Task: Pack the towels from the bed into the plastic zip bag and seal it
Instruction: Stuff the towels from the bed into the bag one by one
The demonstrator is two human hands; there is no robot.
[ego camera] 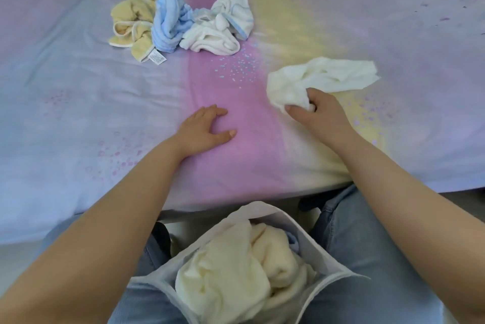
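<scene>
the wide cotton bed sheet (78, 92) runs in soft bands of lilac, pink and pale yellow with small speckled dots. on it lie a crumpled butter-yellow towel (132, 25), a sky-blue ribbed towel (168, 21), a white blue-edged towel (223, 27) and a cream fluffy towel (320, 80). the frosted translucent plastic zip bag (325, 258) holds cream towelling against light blue denim jeans (367, 239).

The broad middle of the bed (78, 103) lies bare between the near edge and the crumpled heap at 11 o'clock, where a yellow towel (131, 21), a blue towel (168, 21) and a white towel (220, 27) touch one another. At 2 o'clock a cream towel (325, 78) covers its patch, with open sheet all around it. At 6 o'clock the zip bag (265, 214) gapes open, though a cream bundle (231, 276) fills most of its mouth.
</scene>
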